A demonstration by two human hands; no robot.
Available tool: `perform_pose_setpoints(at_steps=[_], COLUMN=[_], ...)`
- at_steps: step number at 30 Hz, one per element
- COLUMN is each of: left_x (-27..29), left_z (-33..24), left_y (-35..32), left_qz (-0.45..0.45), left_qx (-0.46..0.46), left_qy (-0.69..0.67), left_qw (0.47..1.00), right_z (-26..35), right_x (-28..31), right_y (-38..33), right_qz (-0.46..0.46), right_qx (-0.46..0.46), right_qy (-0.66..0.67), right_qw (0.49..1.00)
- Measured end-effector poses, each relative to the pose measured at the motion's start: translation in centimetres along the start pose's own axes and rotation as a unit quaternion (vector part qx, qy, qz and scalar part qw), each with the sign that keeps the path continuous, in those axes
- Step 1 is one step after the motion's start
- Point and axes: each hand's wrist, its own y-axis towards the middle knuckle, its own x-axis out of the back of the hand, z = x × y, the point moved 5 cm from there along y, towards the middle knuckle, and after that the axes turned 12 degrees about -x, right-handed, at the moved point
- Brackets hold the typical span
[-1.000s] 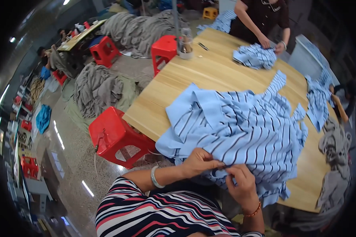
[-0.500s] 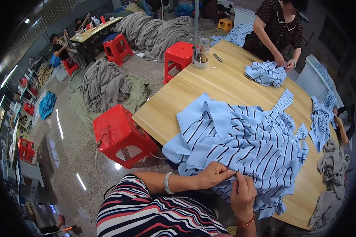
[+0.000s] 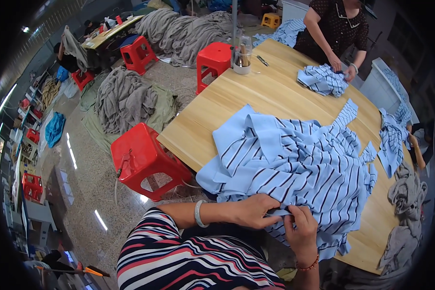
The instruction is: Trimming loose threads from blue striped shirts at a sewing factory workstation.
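A heap of light blue knitted garments with dark stripes [image 3: 304,169] lies on the near part of the wooden table [image 3: 285,92] and hangs over its edge. At the heap's near side, my left hand [image 3: 257,211] pinches a plain blue edge of the fabric between thumb and fingers. Close beside it, my right hand [image 3: 302,231] is closed on the same edge, thumb against forefinger. A short strip of that edge stretches between the two hands. Whatever lies under my fingertips is hidden.
Left of the table is a red stool [image 3: 147,162] with a cord-like tool; another red stool [image 3: 212,63] stands behind. A clear container of tools [image 3: 242,62] sits at the table's far edge. Across the table, a person handles a striped garment [image 3: 323,79]. Grey garments [image 3: 125,99] lie heaped on the floor.
My hands have drawn slightly apart along the blue edge, showing a strip of it between them. The view has shifted a little. In the background, a seated person has raised a grey garment.
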Motion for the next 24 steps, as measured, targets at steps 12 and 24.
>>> perform_pose_setpoints(at_steps=[12,24], left_x=[0.9,3.7], left_z=[2.2,-1.5], left_y=[0.6,0.9], left_qz=[0.038,0.128], left_qx=[0.103,-0.03], left_qy=[-0.042,0.176], left_qw=[0.993,0.976], right_z=[-1.5,-4.8], right_x=[-0.4,-0.5], right_y=[1.7,0.8], right_qz=[0.053,0.104], right_qx=[-0.013,-0.188], right_qy=[0.07,0.218], right_qw=[0.996,0.952])
